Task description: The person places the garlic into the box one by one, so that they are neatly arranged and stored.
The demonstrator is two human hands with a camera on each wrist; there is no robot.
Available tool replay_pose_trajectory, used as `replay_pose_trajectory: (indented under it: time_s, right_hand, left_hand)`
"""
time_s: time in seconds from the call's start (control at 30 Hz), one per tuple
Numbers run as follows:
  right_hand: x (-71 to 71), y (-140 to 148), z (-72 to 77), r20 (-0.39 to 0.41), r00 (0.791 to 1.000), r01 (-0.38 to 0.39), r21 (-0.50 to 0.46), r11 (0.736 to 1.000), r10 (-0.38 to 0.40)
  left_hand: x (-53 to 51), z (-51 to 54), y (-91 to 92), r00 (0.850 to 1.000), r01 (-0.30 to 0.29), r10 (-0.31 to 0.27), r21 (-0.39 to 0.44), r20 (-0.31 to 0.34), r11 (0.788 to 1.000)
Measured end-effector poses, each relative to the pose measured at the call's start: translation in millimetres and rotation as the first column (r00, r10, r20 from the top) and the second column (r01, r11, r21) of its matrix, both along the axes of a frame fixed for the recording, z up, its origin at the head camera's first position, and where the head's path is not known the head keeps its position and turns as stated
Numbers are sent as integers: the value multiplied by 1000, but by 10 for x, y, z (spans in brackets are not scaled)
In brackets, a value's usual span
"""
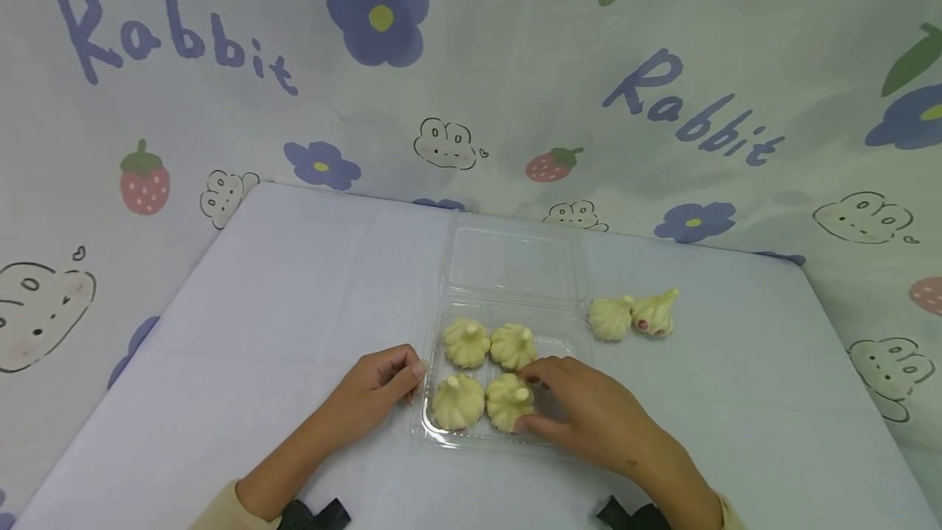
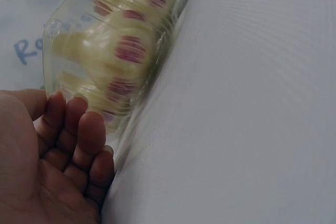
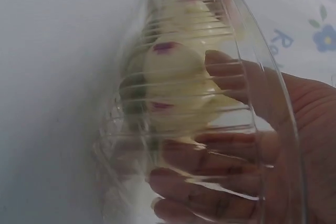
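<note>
The near-right garlic bulb (image 1: 508, 403) is pale creamy yellow, rounded and ribbed into plump lobes, with a short blunt stem on top; it sits inside the clear tray (image 1: 562, 346). The right hand (image 1: 589, 411) has its grip around this bulb, thumb on the near side and fingers on the far side, pinching it, though the ribbed wall blurs the right wrist view and how firmly it holds is hard to judge. Beside it stand the near-left bulb (image 1: 458, 403), the far-left bulb (image 1: 466, 342) and the far-right bulb (image 1: 513, 344), all much alike in colour and shape; through the plastic, the wrist views show purple-pink patches low on bulbs. The left hand (image 1: 379, 387) is at the tray's left edge, its grip pinching the rim between thumb and curled fingers. The hinged lid (image 1: 515, 264) lies open behind the tray. Just right of the tray, two bulbs rest touching on the surface (image 1: 331, 293): a rounder bulb (image 1: 610, 318) and a tilted bulb (image 1: 653, 315) with reddish spots and a longer stem. Behind hangs a pale cloth (image 1: 500, 88) printed with rabbits, blue flowers, strawberries and the word "Rabbit".
</note>
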State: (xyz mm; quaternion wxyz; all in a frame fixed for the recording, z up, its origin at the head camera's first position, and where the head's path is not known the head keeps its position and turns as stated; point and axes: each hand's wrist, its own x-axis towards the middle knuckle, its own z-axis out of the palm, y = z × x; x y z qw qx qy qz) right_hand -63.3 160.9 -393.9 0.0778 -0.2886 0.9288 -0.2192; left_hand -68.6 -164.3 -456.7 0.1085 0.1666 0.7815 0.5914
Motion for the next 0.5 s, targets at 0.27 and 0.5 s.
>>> replay_pose_trajectory:
  time_s: [0.27,0.5]
  right_hand:
    - [-35,68,69,-18,1000,12,-4,1000,-12]
    - [-58,122,122,-20,999,43,3,999,-43]
  left_hand:
    - [0,15,6,1000,-2,2,-2,-1,1000]
    - [-3,13,5,1000,1,-2,7,4,1000]
